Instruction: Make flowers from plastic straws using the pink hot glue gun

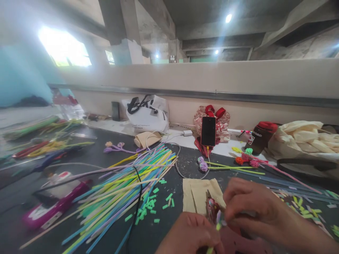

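My left hand (192, 231) is at the bottom centre, its fingers closed on a thin yellow-green stem (218, 226). My right hand (251, 208) is close beside it, fingers pinched together at a small pale purple piece by the stem's tip; what exactly they grip is hard to make out. Between the hands, a pointed tool tip (209, 197), smeared with coloured bits, lies over a beige cloth (190, 192). Below the right hand, a dull pink object (233, 241) is partly hidden. Blur covers the details here.
A bundle of pastel sticks (127, 190) fans out at left, with green cut pieces (149, 204) beside it. A purple glue gun (57, 204) lies farther left. A phone (208, 131) leans on a patterned bag (225, 121). Purple-tipped stems (235, 166) lie ahead; yellow pieces (299, 206) at right.
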Demonstrator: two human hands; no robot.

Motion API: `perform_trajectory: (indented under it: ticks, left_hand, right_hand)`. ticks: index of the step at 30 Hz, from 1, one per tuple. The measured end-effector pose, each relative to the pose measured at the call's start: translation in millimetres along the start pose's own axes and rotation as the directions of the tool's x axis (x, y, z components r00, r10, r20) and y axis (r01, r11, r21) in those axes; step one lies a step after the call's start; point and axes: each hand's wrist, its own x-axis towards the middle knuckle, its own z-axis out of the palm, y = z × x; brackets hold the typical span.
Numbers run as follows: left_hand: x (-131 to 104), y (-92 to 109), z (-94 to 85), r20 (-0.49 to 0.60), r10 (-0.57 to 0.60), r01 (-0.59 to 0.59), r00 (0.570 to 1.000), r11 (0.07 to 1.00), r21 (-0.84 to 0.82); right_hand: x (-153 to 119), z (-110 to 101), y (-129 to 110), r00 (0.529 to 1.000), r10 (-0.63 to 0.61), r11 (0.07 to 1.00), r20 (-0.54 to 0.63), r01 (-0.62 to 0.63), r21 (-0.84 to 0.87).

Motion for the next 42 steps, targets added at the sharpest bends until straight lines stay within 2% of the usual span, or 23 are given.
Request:
perform_trajectory:
  ticks: [3,13,21,25,29,31,36,42]
  left_hand:
    - [0,-1,0.2,-0.025,0.039,-0.039,0.999,0.999,0.003]
    - [0,-1,1.7,-0.066,0.002,0.001,0.998,0.999,0.044]
    - [1,-9,-2.8,-0.046,0.098,-0.099,0.994,0.995,-0.028]
    - [0,-8,-4.8,0.017,0.045,-0.045,0.999,0.999,-0.015]
    - [1,-10,-4.3,-0.056,0.111,-0.111,0.992,0.994,-0.003]
    - [3,-11,-5.0,-0.070,0.108,-0.108,0.992,0.994,0.003]
    - [7,-13,-10.7,0.001,0.061,-0.061,0.998,0.997,0.044]
    - [5,-4,-6.5,-0.001,0.039,-0.039,0.999,0.999,0.008]
  right_hand:
    - [-2,1,0,1.000,0.011,1.000,0.020,-0.010,-0.025]
    - [1,4,-2,1.000,0.005,0.998,0.017,-0.004,-0.056]
    - [2,5,-2,1.000,-0.007,0.998,-0.008,0.006,-0.062]
    - [3,5,-2,1.000,-0.020,0.997,-0.019,0.019,-0.070]
    - [2,8,0,0.999,-0.033,0.997,-0.026,0.031,-0.073]
    - [1,9,1,1.000,-0.027,0.997,-0.016,0.025,-0.069]
    - [-1,10,2,0.999,-0.043,0.997,-0.016,0.042,-0.072]
    - [0,12,5,0.999,-0.042,0.995,-0.034,0.039,-0.093]
